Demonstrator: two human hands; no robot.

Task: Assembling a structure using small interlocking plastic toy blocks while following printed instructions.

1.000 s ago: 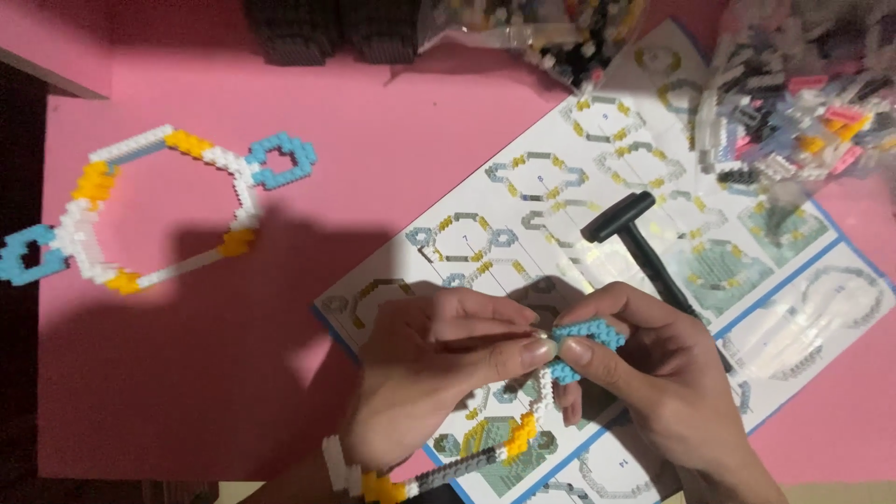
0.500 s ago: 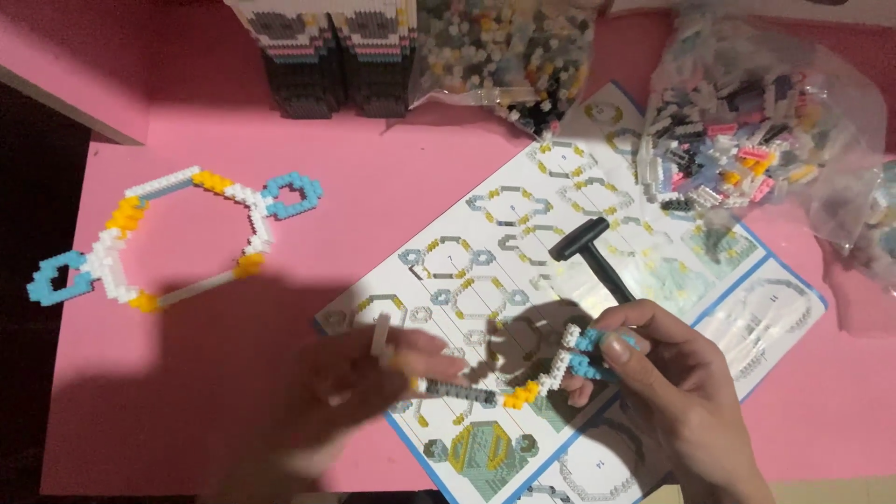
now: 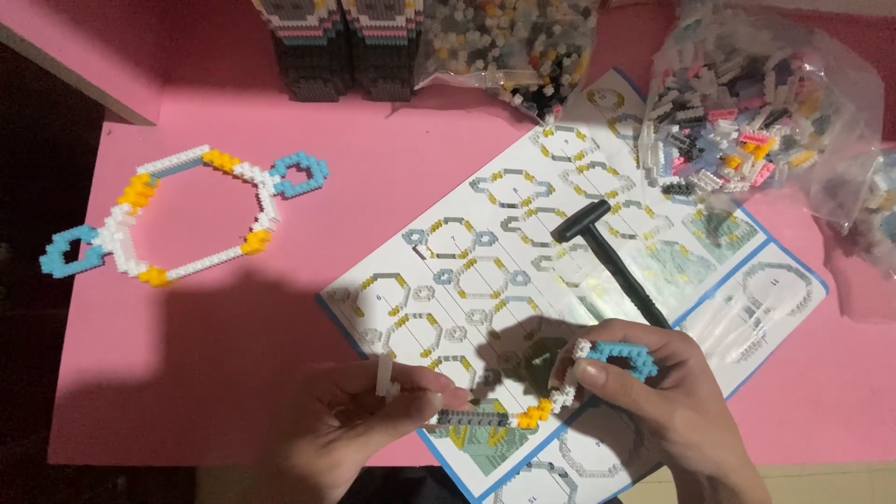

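Note:
My right hand grips a partly built strip of tiny bricks, with a blue loop by the fingers, then white, yellow and grey pieces running left. My left hand pinches the strip's grey end and a small white piece sticking up. Both hands hover over the printed instruction sheet on the pink table. A finished ring of white, yellow and blue bricks lies at the left, apart from both hands.
A small black hammer-shaped tool lies on the sheet. Clear bags of loose mixed bricks sit at the back right and back middle. A dark stacked brick model stands at the back. The table edge drops off at left.
The view has tilted up the table. My hands have moved apart, the left one sliding left, and the brick strip now stretches out between them.

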